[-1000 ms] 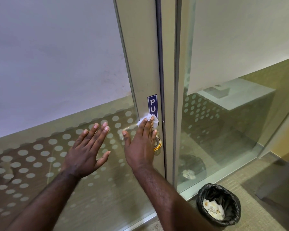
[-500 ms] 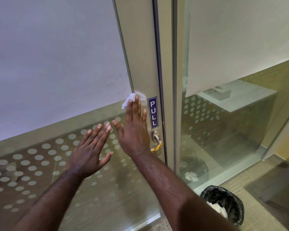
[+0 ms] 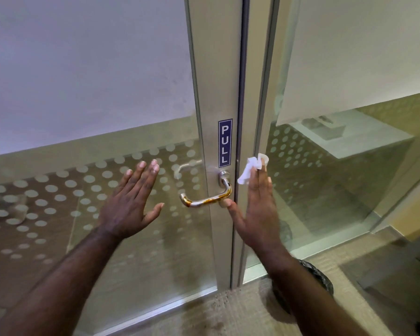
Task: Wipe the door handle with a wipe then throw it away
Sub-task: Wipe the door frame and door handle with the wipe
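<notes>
A metal lever door handle point(image 3: 207, 199) with brownish stains juts from the pale door stile below a blue PULL sign point(image 3: 224, 143). My right hand point(image 3: 257, 202) is just right of the handle, fingers stretched up, with a crumpled white wipe point(image 3: 249, 169) pinched at the fingertips; its thumb tip is close to the handle's bend. My left hand point(image 3: 134, 202) hovers open with spread fingers left of the handle, in front of the dotted glass.
A black-lined waste bin point(image 3: 319, 277) stands on the carpet at lower right, mostly hidden behind my right forearm. A fixed glass panel point(image 3: 337, 178) with frosted dots is right of the door frame. The glass door point(image 3: 83, 93) fills the left.
My right hand with the wipe moved from above and left of the PULL sign down and right past the handle. The handle now shows fully. The left hand stayed about where it was.
</notes>
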`<state>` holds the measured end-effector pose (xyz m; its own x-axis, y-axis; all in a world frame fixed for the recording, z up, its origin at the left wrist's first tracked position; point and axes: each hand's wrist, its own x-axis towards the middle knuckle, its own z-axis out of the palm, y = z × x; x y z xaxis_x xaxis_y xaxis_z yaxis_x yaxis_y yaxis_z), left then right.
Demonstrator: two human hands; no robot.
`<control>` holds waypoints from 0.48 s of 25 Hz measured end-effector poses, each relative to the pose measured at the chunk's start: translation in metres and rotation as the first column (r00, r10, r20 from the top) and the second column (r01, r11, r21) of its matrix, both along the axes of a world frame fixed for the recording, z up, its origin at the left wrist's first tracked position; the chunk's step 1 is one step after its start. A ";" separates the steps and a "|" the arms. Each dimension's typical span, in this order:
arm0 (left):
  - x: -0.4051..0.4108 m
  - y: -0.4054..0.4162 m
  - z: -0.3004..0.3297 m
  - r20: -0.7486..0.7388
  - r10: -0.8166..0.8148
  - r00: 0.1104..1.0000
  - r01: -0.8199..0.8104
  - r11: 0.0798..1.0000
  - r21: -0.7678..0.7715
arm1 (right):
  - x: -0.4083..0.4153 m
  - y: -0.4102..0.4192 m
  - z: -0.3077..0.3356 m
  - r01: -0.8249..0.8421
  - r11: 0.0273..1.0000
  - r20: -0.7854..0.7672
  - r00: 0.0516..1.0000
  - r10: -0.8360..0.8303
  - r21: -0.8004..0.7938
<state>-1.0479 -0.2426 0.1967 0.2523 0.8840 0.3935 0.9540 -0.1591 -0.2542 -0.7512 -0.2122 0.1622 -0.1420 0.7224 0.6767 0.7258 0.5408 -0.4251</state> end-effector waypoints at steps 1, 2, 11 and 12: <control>0.001 -0.002 -0.006 0.003 0.015 1.000 -0.015 1.000 -0.008 | 0.014 0.005 -0.008 -0.031 1.000 0.061 0.998 0.031 -0.006; 0.002 -0.003 -0.010 0.004 0.029 1.000 -0.029 1.000 -0.007 | 0.025 0.009 -0.015 -0.073 0.997 0.124 0.989 0.075 -0.026; 0.010 0.000 -0.030 -0.026 0.088 0.996 -0.087 0.996 0.031 | 0.034 0.054 -0.037 -0.344 0.931 0.423 0.831 0.361 -0.120; 0.012 0.000 -0.033 -0.031 0.097 0.995 -0.095 0.995 0.038 | 0.034 0.059 -0.035 -0.371 0.921 0.419 0.821 0.387 -0.123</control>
<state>-1.0359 -0.2424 0.1636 0.1802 0.8900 0.4188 0.9555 -0.0571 -0.2895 -0.7173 -0.1534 0.1269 -0.6779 0.5730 0.4606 0.5798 0.8019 -0.1442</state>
